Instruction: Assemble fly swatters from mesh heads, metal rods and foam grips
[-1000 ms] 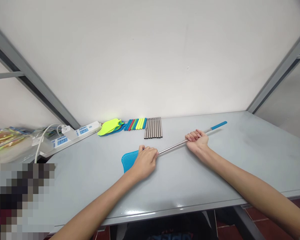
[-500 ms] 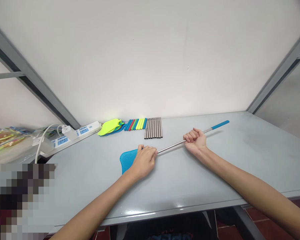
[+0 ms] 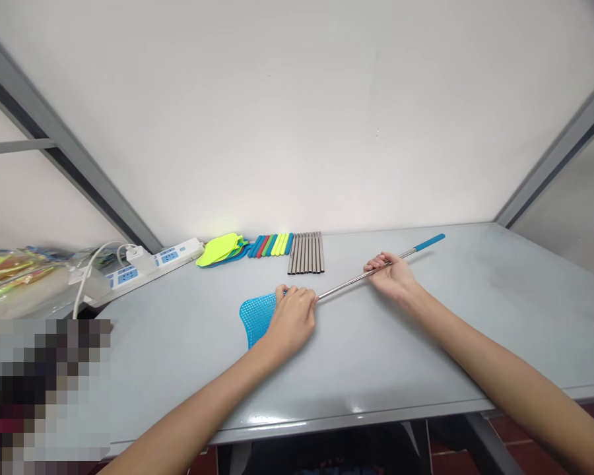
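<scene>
Both my hands are on a fly swatter with a blue perforated head [image 3: 257, 316], a thin metal rod [image 3: 344, 286] and a blue grip [image 3: 429, 243] at its far right end. My left hand [image 3: 296, 316] is closed where the head joins the rod and hides that joint and part of the head. Farther up, my right hand [image 3: 389, 274] has its fingers curled round the rod, palm turned up. The swatter slants up to the right above the grey table.
Along the wall lie yellow and blue swatter heads [image 3: 220, 249], several coloured grips [image 3: 271, 245] and a row of metal tubes [image 3: 305, 253]. A white power strip [image 3: 171, 258] with plugs and a cable is on the left, near plastic-wrapped goods [image 3: 20, 280].
The fingers of my right hand have loosened a little on the rod. The blue grip now lies slightly closer to that hand. My left hand keeps its hold by the head.
</scene>
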Available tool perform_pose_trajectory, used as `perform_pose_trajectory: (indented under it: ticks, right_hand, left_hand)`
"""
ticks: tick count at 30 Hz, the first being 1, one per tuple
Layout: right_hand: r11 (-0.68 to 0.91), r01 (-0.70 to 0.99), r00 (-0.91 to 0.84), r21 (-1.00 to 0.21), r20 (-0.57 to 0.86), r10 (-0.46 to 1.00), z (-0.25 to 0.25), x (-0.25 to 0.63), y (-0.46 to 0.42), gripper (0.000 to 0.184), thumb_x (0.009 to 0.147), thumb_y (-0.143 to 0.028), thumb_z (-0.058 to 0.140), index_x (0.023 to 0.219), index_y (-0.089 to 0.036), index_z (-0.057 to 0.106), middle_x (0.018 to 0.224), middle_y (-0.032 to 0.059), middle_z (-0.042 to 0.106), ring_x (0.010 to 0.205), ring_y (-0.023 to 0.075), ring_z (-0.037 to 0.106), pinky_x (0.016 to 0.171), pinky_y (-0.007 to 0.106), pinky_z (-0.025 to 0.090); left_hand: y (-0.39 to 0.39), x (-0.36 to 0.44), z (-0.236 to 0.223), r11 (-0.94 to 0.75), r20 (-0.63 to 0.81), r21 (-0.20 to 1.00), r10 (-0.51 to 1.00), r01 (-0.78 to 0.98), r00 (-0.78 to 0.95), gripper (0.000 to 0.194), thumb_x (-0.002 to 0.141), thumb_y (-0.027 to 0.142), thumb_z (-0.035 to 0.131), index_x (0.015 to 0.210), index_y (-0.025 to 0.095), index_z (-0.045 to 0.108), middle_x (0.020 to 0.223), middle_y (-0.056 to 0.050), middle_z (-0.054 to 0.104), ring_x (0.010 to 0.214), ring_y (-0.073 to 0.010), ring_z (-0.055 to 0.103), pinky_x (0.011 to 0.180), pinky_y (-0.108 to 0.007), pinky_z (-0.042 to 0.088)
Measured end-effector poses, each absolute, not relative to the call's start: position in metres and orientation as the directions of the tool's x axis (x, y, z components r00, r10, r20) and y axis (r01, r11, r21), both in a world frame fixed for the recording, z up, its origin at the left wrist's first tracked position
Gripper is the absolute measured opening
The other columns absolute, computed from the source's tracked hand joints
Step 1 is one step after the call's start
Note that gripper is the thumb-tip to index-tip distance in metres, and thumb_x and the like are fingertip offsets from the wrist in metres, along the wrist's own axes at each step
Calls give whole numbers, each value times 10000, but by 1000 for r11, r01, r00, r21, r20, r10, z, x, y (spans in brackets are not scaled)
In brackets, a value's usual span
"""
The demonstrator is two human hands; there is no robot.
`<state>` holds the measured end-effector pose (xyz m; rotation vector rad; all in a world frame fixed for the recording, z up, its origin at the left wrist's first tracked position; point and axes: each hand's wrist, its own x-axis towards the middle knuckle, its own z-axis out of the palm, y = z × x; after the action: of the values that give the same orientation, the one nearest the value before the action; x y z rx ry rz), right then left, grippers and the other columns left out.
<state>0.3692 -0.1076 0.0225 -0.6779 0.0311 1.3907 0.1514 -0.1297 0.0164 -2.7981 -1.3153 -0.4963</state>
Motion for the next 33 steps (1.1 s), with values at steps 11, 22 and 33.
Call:
perform_pose_trajectory:
  ticks: [11,22,33]
  right_hand:
    - [-82,-884,267,-460,-641,720,27,401,-98,146,742,-85,241,700,-206,310,605,10,429,451,131,453,359,261,400]
    - [130,-876,397,-464,-541,741,18,387,-102,181,689,-63,278,587,-198,214,428,-88,163,278,56,173,261,165,210]
    - [262,-843,490,-471,-468,735,13,373,-112,184,694,-80,291,567,-195,225,381,-99,126,260,54,143,257,176,175]
  left_hand:
    - [-130,152,16,-676,301,64,715,734,631,277,846,189,254,686,170,479,725,-46,537,726,-175,420,789,-368,233]
    - [-139,156,11,-678,258,0,710,735,655,269,838,178,259,700,165,490,683,-51,547,683,-177,449,753,-342,263]
    - [-142,153,19,-673,170,196,739,713,652,294,831,179,262,606,166,450,595,-22,538,579,-140,445,652,-310,275]
